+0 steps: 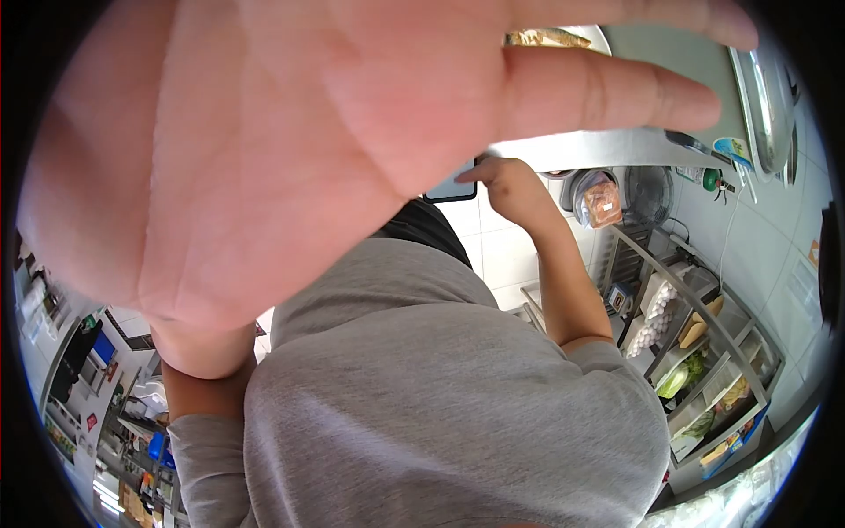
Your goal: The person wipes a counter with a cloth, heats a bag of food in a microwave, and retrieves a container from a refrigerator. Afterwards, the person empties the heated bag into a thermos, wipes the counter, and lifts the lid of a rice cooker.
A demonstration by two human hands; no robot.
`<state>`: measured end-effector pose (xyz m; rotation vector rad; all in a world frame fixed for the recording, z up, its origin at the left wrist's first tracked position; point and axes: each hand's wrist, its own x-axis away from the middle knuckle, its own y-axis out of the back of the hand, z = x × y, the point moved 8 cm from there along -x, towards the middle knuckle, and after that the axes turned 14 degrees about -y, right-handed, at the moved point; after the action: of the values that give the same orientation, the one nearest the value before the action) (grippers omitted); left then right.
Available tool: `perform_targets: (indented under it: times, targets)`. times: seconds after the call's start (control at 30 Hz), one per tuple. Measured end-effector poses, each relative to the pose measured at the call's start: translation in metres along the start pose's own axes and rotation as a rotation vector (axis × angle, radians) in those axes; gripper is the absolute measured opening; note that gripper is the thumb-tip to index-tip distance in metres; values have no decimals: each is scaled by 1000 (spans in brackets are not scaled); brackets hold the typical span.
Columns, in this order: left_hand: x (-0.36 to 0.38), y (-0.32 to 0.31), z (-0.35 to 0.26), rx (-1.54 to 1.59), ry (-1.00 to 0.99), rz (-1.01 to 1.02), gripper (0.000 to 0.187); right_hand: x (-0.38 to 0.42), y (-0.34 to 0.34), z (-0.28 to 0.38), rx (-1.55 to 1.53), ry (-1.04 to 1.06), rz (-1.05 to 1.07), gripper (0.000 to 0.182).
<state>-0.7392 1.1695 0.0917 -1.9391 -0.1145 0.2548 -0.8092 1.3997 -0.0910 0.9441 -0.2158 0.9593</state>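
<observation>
My left hand point(290, 150) fills the upper left of the head view, very close to the camera. Its palm faces the camera and its fingers stretch to the right, apart and with nothing in them. Beyond it, lower and near the middle, my right hand point(510, 189) holds a dark-edged phone point(451, 192) at its right side, with one digit over the lit screen. My left hand hides most of the phone.
A steel counter edge point(616, 151) runs across the top, with a plate of brown food point(550, 38) behind it. Below right are a packet of reddish food point(603, 204) and a metal rack point(704, 330) with eggs and vegetables. Shelves stand at lower left.
</observation>
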Motion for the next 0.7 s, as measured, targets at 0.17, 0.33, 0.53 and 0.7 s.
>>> perform_targets:
  times: [0.17,0.33,0.53,0.7]
  targets:
    - [-2,-8,3,3,-8,18,75,8,36,-4,-84,-97,-250,48]
    - [-10,-7,2,26,2,47,75,10,27,-6,-102,-66,-228,47]
    - [-34,-13,4,89,-2,95,74,22,27,-4,-129,40,-348,45]
    - [-85,-36,17,303,-51,271,74,10,-7,62,-820,48,140,37]
